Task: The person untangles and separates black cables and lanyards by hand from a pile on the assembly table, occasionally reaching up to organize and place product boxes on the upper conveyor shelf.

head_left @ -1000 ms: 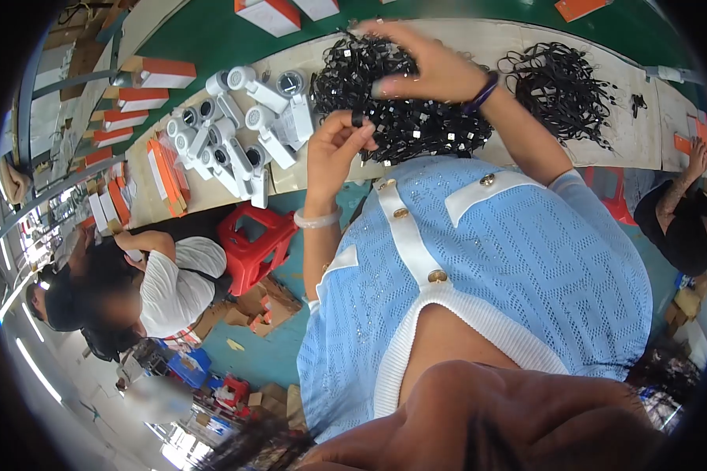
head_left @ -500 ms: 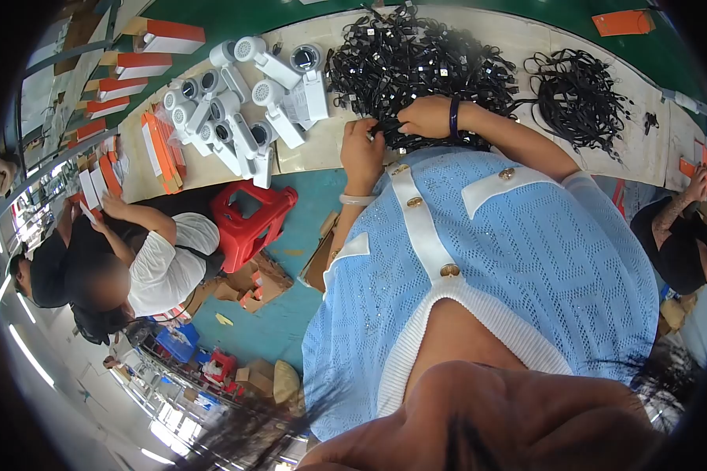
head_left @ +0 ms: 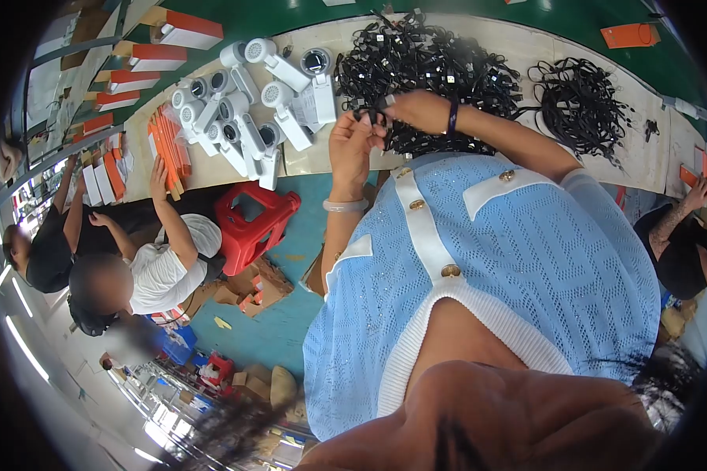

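Head view: the left hand (head_left: 352, 143) and the right hand (head_left: 416, 110) are meeting over the near edge of the bench (head_left: 644, 149). Both sets of fingers are pinching together on one small black cord (head_left: 371, 118), held just above the big pile of black cords (head_left: 432, 74). It looks like one cord is being picked out of the tangle; next it needs a gentle pull so no others are dragged along. White handheld devices (head_left: 251, 110) are lying just left of the pile. Orange and white boxes (head_left: 161, 55) are sitting farther left. Any writing is too small to read.
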### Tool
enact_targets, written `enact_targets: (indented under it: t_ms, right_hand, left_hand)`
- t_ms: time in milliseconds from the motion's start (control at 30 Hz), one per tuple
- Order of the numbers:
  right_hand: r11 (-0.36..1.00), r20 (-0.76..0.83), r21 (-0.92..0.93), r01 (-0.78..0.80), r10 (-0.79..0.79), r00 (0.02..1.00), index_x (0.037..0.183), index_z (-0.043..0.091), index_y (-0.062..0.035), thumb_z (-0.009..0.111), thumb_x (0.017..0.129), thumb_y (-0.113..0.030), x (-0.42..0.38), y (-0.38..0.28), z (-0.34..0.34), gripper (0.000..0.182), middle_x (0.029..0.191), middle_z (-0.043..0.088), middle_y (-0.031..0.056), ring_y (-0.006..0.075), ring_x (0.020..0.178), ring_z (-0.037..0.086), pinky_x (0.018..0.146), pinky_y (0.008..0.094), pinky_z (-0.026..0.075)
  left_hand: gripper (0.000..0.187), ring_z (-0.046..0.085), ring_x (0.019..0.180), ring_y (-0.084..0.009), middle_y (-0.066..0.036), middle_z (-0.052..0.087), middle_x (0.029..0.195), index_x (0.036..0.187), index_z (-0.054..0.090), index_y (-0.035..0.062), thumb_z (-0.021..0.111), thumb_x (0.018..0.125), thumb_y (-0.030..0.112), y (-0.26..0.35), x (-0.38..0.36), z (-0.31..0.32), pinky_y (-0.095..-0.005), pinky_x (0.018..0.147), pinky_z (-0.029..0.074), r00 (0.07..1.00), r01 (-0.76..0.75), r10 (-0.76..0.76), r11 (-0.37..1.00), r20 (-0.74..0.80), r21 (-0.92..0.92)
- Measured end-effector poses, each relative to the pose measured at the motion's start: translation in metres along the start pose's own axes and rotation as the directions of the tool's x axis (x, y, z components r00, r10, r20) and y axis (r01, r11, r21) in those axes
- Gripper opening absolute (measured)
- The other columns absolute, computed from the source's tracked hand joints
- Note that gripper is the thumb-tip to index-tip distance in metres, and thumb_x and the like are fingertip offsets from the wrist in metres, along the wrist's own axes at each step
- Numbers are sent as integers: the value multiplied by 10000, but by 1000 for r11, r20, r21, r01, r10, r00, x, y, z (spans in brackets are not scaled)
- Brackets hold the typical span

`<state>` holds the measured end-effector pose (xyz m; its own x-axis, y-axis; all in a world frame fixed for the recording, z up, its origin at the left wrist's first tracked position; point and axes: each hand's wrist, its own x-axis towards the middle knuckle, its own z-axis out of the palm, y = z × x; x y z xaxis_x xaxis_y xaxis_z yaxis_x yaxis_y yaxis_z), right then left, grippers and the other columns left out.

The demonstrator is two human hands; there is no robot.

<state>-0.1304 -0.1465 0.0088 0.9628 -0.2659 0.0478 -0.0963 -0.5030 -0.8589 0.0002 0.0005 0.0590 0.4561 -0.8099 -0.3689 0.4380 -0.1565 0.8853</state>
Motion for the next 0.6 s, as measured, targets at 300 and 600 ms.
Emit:
enact_targets:
  t_ms: [300, 600]
  right_hand:
    - [784, 76, 612, -107, 76, 994, 1068, 632, -24, 567, 934, -193, 0, -21, -50, 225, 753, 614, 56, 164, 703, 581, 586, 295, 450]
    - [318, -15, 940, -123, 401, 916, 1102, 574, -54, 560, 955, -274, 4, -15, -42, 265, 827, 609, 27, 88, 685, 585, 567, 236, 477]
  left_hand:
    - [42, 578, 667, -130, -60, 657, 866, 919, 598, 28, 616, 890, 52, 17, 3, 13, -247, 621, 468, 967, 6, -18, 999, 253, 50]
    - [268, 543, 983, -337, -138, 582, 1086, 1064, 605, 29, 663, 803, 49, 18, 19, 51, -413, 867, 450, 516, -619, 688, -112, 510, 777]
